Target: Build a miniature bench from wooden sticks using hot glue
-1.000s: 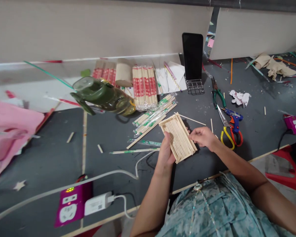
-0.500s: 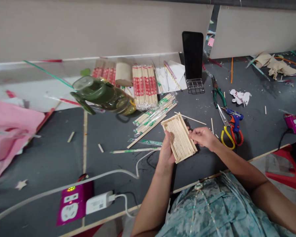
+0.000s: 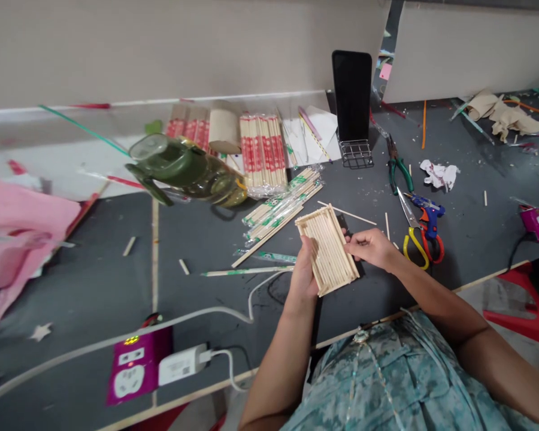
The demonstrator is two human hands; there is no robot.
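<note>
A shallow tray (image 3: 330,248) built of pale wooden chopsticks, with low raised sides, is tilted above the table in front of me. My left hand (image 3: 304,272) grips its left side, thumb over the rim and the other fingers hidden underneath. At the right rim, my right hand (image 3: 371,246) is closed in a pinch, its fingertips against the side wall. Behind the tray lie wrapped chopsticks (image 3: 281,206) with green print and a loose thin stick (image 3: 348,212).
Scissors (image 3: 415,230), a blue glue gun (image 3: 426,209) and green-handled pliers (image 3: 397,167) lie to the right. A phone (image 3: 351,96) stands at the back. A green bottle (image 3: 184,170) lies left of red-printed chopstick packs (image 3: 263,152). A white cable (image 3: 161,320) crosses near a purple power strip (image 3: 137,365).
The camera view has shifted slightly. Both hands keep nearly the same hold on the chopstick tray, and the things on the table lie as before.
</note>
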